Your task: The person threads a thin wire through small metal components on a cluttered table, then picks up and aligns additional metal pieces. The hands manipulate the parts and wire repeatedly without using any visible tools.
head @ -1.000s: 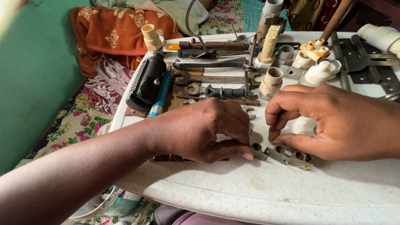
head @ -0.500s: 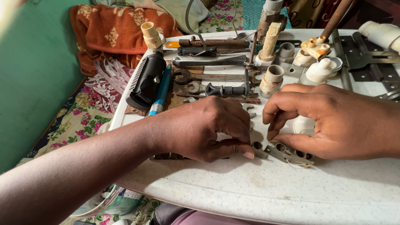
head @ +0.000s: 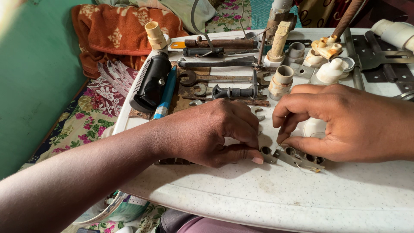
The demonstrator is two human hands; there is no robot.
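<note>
Where the white speckled counter (head: 276, 194) is nearest, both hands rest low on it, pinching a thin metal strip with holes (head: 291, 156). The left hand (head: 207, 133) has its fingers curled shut on the strip's left end. The right hand (head: 345, 123) curls over the other end and hides most of it. A small white part (head: 314, 128) peeks out under the right hand, but what it is cannot be told. Farther back lie spanners (head: 215, 80), a black tool (head: 151, 84) and a blue pen-like thing (head: 166, 94). At the back stand cream pipe pieces (head: 280, 82), cut off at the top edge. Since the earlier pictures, the hands have hardly moved.
</note>
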